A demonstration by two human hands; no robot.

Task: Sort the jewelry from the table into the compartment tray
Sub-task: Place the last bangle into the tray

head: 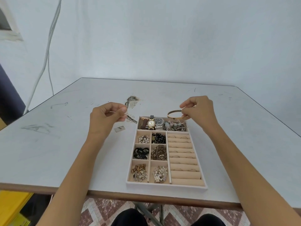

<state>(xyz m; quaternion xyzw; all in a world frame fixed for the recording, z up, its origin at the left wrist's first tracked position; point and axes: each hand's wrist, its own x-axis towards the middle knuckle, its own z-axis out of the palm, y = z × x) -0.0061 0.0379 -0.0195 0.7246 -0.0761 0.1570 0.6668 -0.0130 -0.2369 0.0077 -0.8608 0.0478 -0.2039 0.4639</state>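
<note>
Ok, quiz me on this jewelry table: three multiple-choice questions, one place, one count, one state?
1. Where are the watches? A) far long compartment B) ring rolls C) bare table
2. How many small square compartments has the tray? A) four B) six C) nine
3. The gold bangle is: A) lying in the tray B) held by the right hand C) worn on a wrist
Answers: 1 A, they lie across the far end; 2 B, two columns of three; 3 B, that hand pinches its rim.

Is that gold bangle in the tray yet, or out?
Out: the right hand pinches the bangle in the air over the tray's far compartment.
</note>
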